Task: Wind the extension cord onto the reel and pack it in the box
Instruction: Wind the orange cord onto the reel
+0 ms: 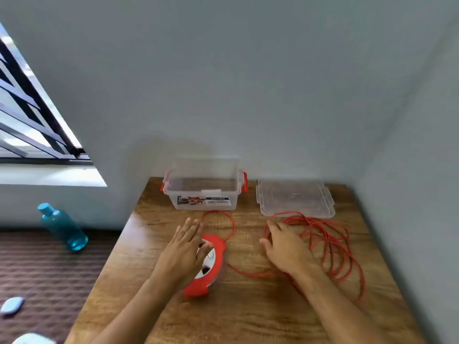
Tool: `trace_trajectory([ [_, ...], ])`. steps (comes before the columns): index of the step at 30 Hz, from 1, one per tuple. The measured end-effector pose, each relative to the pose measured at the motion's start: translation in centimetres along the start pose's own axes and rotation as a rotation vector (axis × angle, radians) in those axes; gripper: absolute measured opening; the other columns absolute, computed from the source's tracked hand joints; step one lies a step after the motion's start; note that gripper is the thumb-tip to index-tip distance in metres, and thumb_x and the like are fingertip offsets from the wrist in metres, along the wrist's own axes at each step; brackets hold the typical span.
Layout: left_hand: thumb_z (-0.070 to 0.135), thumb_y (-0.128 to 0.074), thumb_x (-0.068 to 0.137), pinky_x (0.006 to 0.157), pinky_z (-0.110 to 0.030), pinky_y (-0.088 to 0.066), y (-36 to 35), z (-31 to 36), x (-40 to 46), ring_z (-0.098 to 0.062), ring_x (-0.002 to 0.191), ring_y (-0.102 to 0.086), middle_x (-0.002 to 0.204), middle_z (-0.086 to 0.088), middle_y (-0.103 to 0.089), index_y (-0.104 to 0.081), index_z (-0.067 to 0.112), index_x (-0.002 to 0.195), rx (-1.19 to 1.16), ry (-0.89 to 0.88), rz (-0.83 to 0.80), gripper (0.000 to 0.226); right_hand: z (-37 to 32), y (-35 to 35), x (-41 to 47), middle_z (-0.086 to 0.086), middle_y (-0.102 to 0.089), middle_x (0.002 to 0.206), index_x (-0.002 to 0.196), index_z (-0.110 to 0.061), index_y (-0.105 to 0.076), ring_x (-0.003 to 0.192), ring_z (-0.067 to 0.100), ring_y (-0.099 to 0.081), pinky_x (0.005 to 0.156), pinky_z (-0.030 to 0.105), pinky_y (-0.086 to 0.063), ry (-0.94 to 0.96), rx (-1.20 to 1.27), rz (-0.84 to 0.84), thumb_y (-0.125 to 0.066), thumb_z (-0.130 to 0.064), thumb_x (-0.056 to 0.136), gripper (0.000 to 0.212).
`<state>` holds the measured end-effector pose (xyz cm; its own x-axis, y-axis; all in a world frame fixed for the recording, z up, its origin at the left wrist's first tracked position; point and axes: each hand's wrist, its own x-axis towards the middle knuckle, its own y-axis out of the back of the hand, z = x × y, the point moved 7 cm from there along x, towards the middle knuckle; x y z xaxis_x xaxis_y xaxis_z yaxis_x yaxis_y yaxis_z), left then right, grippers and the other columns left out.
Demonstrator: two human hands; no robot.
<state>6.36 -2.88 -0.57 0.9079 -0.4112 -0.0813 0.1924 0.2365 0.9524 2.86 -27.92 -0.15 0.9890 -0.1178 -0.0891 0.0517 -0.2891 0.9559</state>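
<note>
Cord loose, reel flat, box open
Red-and-white reel [211, 264] lies on wood; red extension cord [327, 244] sprawls in loose loops to its right; clear red-latched box [203, 192] stands behind, lid off

Desk [248, 314]: box [202, 192] at far edge against the wall, lid [295, 198] just right of it. Reel [211, 266] near-centre, under left hand [182, 254]. Loose cord [330, 247] piled right of reel, near side of lid, right hand [285, 247] on it. Bottle [62, 227] on floor, left of desk.
</note>
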Motion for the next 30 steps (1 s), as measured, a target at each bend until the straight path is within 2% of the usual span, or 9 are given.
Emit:
trace_trajectory([
  [3, 0.085, 0.014, 0.075, 0.122, -0.03, 0.009, -1.5, -0.5, -1.5, -0.014, 0.157, 0.007, 0.172, -0.002, -0.013, -0.021, 0.016, 0.162, -0.034, 0.025, -0.045, 0.116, 0.9, -2.7, -1.5, 0.012, -0.05, 0.148, 0.152, -0.009, -0.038, 0.143, 0.03, -0.036, 0.119, 0.037, -0.026, -0.037, -0.018, -0.042, -0.049, -0.038, 0.101, 0.06],
  [7, 0.061, -0.014, 0.086, 0.128, -0.044, -0.008, -2.4, -1.3, -3.7, -0.025, 0.158, -0.011, 0.168, -0.005, -0.03, -0.033, 0.025, 0.159, -0.08, 0.127, 0.019, 0.084, 0.8, -4.1, -3.9, 0.011, -0.049, 0.15, 0.149, -0.009, -0.045, 0.148, 0.031, -0.03, 0.123, 0.039, -0.019, -0.025, 0.027, -0.019, -0.057, -0.029, 0.097, 0.057],
  [10, 0.051, -0.054, 0.091, 0.121, -0.047, -0.028, -2.2, -2.4, -5.2, -0.033, 0.151, -0.03, 0.163, -0.01, -0.036, -0.034, 0.021, 0.158, -0.218, 0.338, 0.111, 0.076, -1.5, -4.1, -4.9, 0.013, -0.058, 0.136, 0.134, -0.011, -0.061, 0.136, 0.037, -0.045, 0.118, 0.045, -0.032, 0.128, 0.117, 0.101, -0.07, -0.015, 0.085, 0.051],
  [13, 0.041, -0.077, 0.081, 0.102, -0.048, -0.044, -2.1, -3.6, -5.2, -0.037, 0.133, -0.051, 0.148, -0.013, -0.052, -0.037, 0.016, 0.153, -0.359, 0.557, 0.1, 0.086, -7.1, -4.3, -5.3, 0.01, -0.055, 0.138, 0.137, -0.02, -0.057, 0.131, 0.033, -0.048, 0.113, 0.048, -0.039, 0.378, 0.143, 0.08, -0.067, -0.016, 0.084, 0.054],
  [18, 0.028, -0.076, 0.083, 0.09, -0.045, -0.056, -1.9, -6.4, -4.0, -0.035, 0.109, -0.069, 0.119, -0.012, -0.072, -0.058, 0.008, 0.129, -0.648, 0.723, 0.056, 0.053, -14.4, -5.3, -2.9, 0.013, -0.043, 0.147, 0.152, -0.039, -0.037, 0.132, 0.035, -0.037, 0.107, 0.048, -0.037, 0.413, -0.033, -0.062, -0.057, -0.026, 0.095, 0.062],
  [20, 0.031, -0.078, 0.075, 0.074, -0.05, -0.063, -2.8, -7.9, -3.5, -0.035, 0.09, -0.074, 0.109, -0.016, -0.077, -0.065, 0.007, 0.116, -0.869, 0.782, -0.005, 0.049, -15.5, -5.4, -1.8, 0.013, -0.043, 0.143, 0.152, -0.043, -0.036, 0.13, 0.035, -0.036, 0.107, 0.048, -0.034, 0.382, -0.156, -0.098, -0.056, -0.027, 0.095, 0.063],
  [23, 0.007, -0.069, 0.092, 0.044, -0.04, -0.061, -3.3, -8.3, -3.1, -0.037, 0.072, -0.072, 0.098, -0.027, -0.075, -0.068, -0.006, 0.101, -1.176, 0.791, -0.092, 0.016, -16.5, -5.0, -1.2, 0.013, -0.043, 0.143, 0.149, -0.043, -0.04, 0.128, 0.034, -0.04, 0.104, 0.047, -0.032, 0.356, -0.267, -0.121, -0.051, -0.024, 0.097, 0.057],
  [26, 0.008, -0.064, 0.097, 0.054, -0.03, -0.06, -3.6, -9.2, -3.0, -0.028, 0.079, -0.072, 0.093, -0.019, -0.076, -0.069, -0.005, 0.106, -1.266, 0.764, -0.141, 0.016, -16.7, -4.8, -1.2, 0.016, -0.042, 0.142, 0.152, -0.043, -0.035, 0.126, 0.036, -0.046, 0.101, 0.047, -0.039, 0.322, -0.272, -0.165, -0.051, -0.019, 0.1, 0.06],
  [30, 0.01, -0.067, 0.096, 0.075, -0.035, -0.059, -3.9, -9.9, -3.1, -0.029, 0.089, -0.074, 0.094, -0.015, -0.079, -0.067, 0.0, 0.109, -1.328, 0.723, -0.202, 0.016, -17.0, -4.3, -2.1, 0.018, -0.041, 0.138, 0.155, -0.041, -0.024, 0.106, 0.037, -0.061, 0.085, 0.044, -0.048, 0.302, -0.333, -0.154, -0.043, -0.022, 0.106, 0.056],
])
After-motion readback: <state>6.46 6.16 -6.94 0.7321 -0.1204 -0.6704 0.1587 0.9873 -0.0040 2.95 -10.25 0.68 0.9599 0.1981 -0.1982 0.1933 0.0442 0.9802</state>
